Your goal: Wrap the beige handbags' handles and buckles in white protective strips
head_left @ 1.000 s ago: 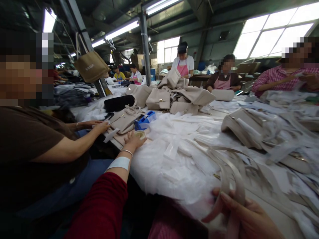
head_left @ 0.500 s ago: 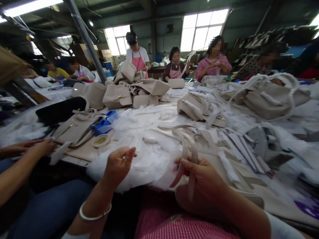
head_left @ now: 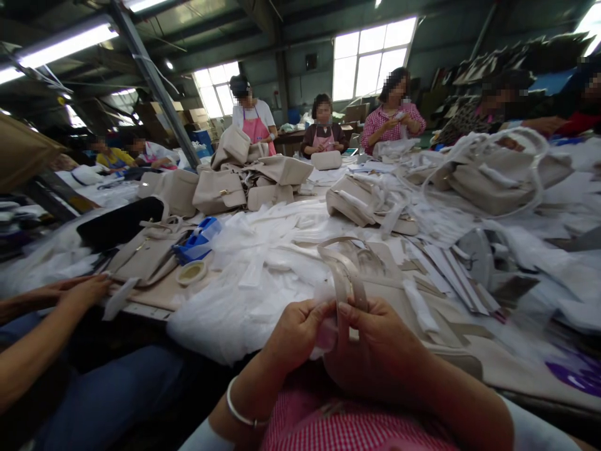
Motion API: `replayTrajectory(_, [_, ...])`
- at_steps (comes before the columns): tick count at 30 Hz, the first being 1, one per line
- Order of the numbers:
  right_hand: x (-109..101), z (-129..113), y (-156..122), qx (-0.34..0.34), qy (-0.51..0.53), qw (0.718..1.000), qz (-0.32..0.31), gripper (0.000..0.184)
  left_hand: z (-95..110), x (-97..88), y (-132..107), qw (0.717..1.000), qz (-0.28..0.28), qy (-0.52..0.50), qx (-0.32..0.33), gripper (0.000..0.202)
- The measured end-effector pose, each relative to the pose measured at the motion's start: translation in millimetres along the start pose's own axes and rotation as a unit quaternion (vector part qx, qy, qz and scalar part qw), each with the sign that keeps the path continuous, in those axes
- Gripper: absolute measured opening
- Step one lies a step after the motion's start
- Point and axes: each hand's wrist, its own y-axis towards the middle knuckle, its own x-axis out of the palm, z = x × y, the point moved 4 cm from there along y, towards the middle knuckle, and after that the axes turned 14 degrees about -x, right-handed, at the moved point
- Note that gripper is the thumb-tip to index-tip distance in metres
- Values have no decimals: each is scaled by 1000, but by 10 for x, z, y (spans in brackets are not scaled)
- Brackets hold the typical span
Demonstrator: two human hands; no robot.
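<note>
A beige bag strap (head_left: pixel 344 279) loops up in front of me. My right hand (head_left: pixel 387 329) is closed on it, thumb on top. At the strap's left edge my left hand (head_left: pixel 298 332), with a white bangle on the wrist, is closed in a pinch. A thin see-through plastic piece (head_left: pixel 325 341) shows at its fingertips, against the strap. The fingertips partly hide where plastic and strap meet. Under my hands lies a beige bag part (head_left: pixel 451 363), largely covered by my right arm.
White plastic wrapping (head_left: pixel 220 319) covers the table ahead. A blue tape dispenser (head_left: pixel 197 241) and a tape roll (head_left: pixel 191 272) lie left, near a co-worker's hands (head_left: pixel 87 294). Beige bags (head_left: pixel 218 191) are heaped behind. A grey metal-like object (head_left: pixel 491 263) stands right.
My left hand has come right, from over the plastic wrapping to the strap, and now meets my right hand. The strap stays in my right hand. The view has shifted slightly.
</note>
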Motion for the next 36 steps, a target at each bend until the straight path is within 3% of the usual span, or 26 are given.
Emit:
replayTrajectory(3, [-81,-112,-1,1,-18,999,51,29,-134,-80,46,995,40,-80,-51,37])
replayTrajectory(8, [-210,-234,35,-49,-64,992,92,30,-166,-163,80,976,101,-186,-48,30])
replayTrajectory(12, [-294,-324,70,-78,-86,988,99,33,-187,-124,113,961,108,-248,-53,29])
replayTrajectory(15, [-324,-483,104,-92,-58,988,110,34,-230,-74,138,956,81,-277,-55,32])
replayTrajectory(23, [-256,-714,197,-114,-37,985,126,30,-233,-49,89,945,23,-324,-37,39])
replayTrajectory(28, [-168,-740,263,-144,-57,979,134,31,-326,-138,56,939,67,-335,-39,23])
replayTrajectory(36, [-23,-729,359,-162,-41,980,113,28,-428,-176,62,924,95,-367,-51,34])
